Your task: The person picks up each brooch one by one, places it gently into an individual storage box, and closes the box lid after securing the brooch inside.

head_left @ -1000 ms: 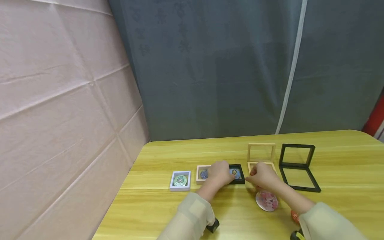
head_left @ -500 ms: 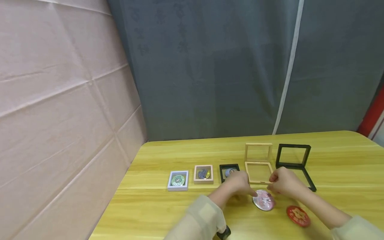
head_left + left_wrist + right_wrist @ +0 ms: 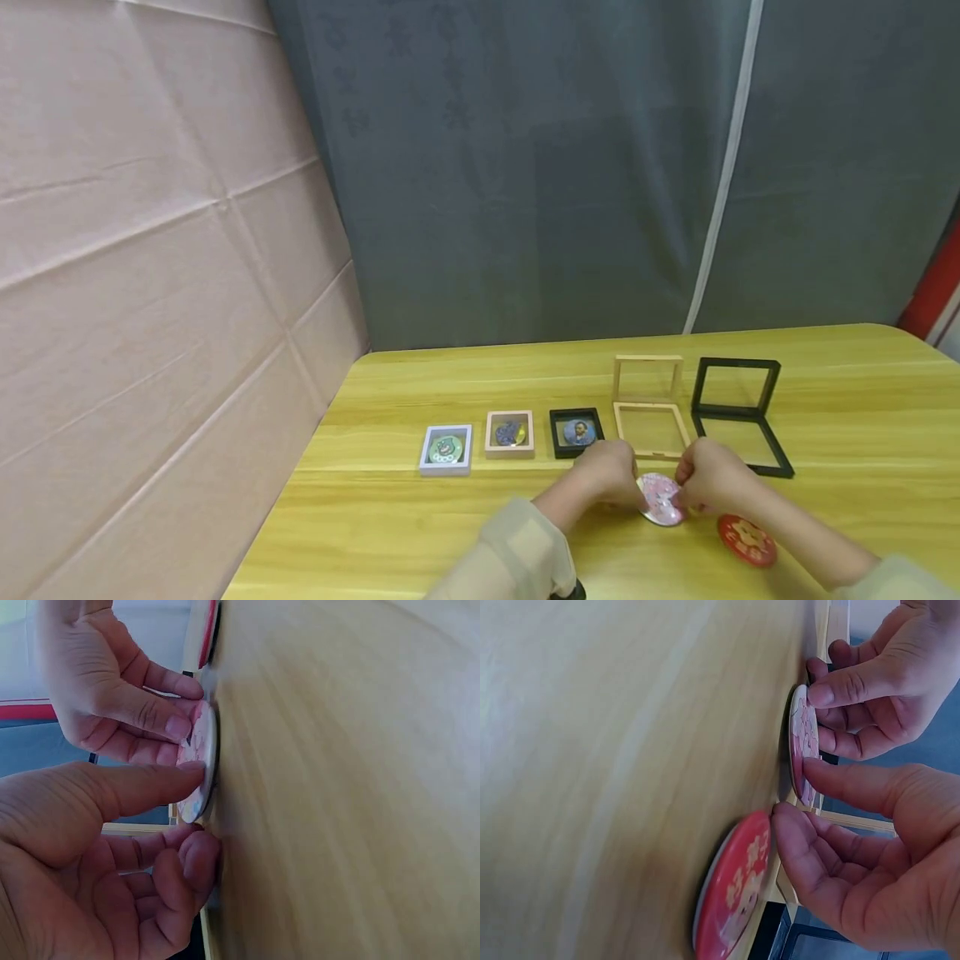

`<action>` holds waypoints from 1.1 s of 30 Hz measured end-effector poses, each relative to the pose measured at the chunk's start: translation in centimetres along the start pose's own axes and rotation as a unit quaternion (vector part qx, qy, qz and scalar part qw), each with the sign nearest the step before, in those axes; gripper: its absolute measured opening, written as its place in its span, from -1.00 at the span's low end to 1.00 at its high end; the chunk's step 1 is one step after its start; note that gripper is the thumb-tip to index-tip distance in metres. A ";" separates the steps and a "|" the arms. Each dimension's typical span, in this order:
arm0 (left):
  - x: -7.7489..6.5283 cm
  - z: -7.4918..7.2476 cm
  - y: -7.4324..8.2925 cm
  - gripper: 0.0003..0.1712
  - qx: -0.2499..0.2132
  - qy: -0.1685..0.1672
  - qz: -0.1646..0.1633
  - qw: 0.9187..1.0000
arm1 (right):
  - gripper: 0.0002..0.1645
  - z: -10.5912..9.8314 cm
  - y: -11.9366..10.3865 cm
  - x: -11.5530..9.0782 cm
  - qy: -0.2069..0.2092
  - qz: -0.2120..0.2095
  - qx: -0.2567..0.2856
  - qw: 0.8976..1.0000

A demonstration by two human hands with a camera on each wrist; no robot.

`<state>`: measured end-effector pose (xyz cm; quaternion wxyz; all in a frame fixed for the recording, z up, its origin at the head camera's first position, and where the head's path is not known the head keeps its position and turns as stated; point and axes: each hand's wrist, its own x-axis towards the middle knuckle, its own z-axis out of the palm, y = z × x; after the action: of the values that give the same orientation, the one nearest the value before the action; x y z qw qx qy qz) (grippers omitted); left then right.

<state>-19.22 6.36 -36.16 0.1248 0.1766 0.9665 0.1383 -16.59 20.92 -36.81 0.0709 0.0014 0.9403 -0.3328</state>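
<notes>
Two loose badges lie on the worktop point(image 3: 360, 533): a pink badge point(image 3: 659, 492) and, at its four o'clock, a red badge point(image 3: 747, 540). Two hands share the pink one, the left hand point(image 3: 611, 472) at nine o'clock, the right hand point(image 3: 711, 475) at three; each grip is narrow, holding that badge's edge. Five frames: an open tan frame point(image 3: 647, 405) at twelve, an open black frame point(image 3: 727, 411) between one and two, and three closed, a black frame point(image 3: 556, 437), pink frame point(image 3: 510, 454) and white frame point(image 3: 446, 471), toward nine to ten, one badge inside each. Only the head view shows all five. Both wrist views show the thumbs on the pink badge plainly; the left wrist view catches just a sliver of the red one.
</notes>
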 end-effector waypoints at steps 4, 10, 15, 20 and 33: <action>0.0 0.1 0.0 -0.62 -0.005 0.004 0.004 1.000 | -0.75 0.1 0.0 0.1 0.002 -0.003 -0.003 1.000; 0.1 0.1 0.1 -0.61 -0.005 0.005 0.003 1.000 | -0.75 0.1 0.1 0.1 0.006 -0.013 0.005 1.000; 0.1 0.1 0.1 -0.61 0.002 0.011 0.002 1.000 | -0.77 0.0 0.0 0.1 0.008 -0.007 0.010 1.000; 0.2 0.1 0.1 -0.59 -0.007 0.022 0.006 1.000 | -0.80 -0.1 -0.1 0.0 0.004 0.006 0.015 1.000; 0.5 0.2 0.0 -0.54 -0.024 0.044 0.013 0.999 | -0.81 -0.1 -0.2 0.2 -0.001 0.026 0.044 0.999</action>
<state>-19.60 6.55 -36.43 0.0848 0.1797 0.9652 0.1702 -16.78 20.84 -36.59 0.0804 0.0288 0.9244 -0.3719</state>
